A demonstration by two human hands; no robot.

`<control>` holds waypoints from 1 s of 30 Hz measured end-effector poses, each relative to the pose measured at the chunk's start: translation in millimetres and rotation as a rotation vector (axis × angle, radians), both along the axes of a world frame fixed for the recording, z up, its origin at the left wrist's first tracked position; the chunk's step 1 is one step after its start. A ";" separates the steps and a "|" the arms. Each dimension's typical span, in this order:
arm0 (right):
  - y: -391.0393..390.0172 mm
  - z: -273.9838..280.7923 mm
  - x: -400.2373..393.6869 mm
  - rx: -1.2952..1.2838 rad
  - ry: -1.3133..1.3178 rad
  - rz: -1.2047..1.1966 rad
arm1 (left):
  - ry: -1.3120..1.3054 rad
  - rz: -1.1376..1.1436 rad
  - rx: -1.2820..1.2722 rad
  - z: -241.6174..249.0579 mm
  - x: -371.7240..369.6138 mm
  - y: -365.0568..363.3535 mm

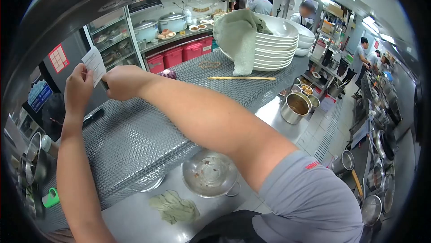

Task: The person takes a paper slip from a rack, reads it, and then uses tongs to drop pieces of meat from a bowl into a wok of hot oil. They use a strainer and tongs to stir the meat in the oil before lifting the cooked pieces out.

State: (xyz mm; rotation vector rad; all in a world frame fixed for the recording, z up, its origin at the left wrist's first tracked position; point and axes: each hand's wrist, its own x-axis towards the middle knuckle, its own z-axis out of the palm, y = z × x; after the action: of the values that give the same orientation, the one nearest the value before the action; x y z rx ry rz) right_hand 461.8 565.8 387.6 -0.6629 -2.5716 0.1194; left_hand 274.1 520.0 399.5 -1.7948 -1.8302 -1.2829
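A white paper slip with print point(94, 65) is held up over the far left end of the counter shelf. My left hand point(77, 83) has its fingers closed on the slip's left side. My right hand point(123, 81) is curled at the slip's lower right edge, its fingertips partly hidden behind the hand. Below the hands lies the shelf's textured grey mat point(130, 128). Near the right wrist sits a purple onion point(168, 74). A dark-handled object point(93, 116) lies on the mat under the hands.
Stacked white plates point(276, 54) with a green cloth point(242, 36) stand on the shelf, a chopstick point(241, 78) before them. Below are a metal bowl point(210, 174) and crumpled cloth point(174, 206). A pot point(295, 107) stands right; several people work along the stove aisle.
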 end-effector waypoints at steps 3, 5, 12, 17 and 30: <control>3.1 -1.7 -0.5 0.016 0.016 0.006 | 0.217 0.094 0.036 4.3 15.2 -8.4; 2.2 -1.3 1.5 0.014 0.021 0.009 | 0.203 0.099 0.002 5.7 19.7 -12.8; -8.7 8.1 7.5 -0.016 0.029 0.032 | 0.248 0.128 -0.023 3.7 10.7 -8.5; -7.3 6.0 2.7 -0.013 0.037 0.068 | 0.340 0.180 0.015 3.8 11.1 -8.8; -7.4 7.0 2.0 -0.003 0.051 0.055 | 0.376 0.175 0.048 3.1 8.7 -6.3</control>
State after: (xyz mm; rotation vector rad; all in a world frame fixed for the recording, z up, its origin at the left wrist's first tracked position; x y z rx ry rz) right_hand 463.8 558.4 394.5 -0.5827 -2.5416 0.1567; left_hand 282.7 513.7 402.5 -1.6710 -1.6848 -0.8500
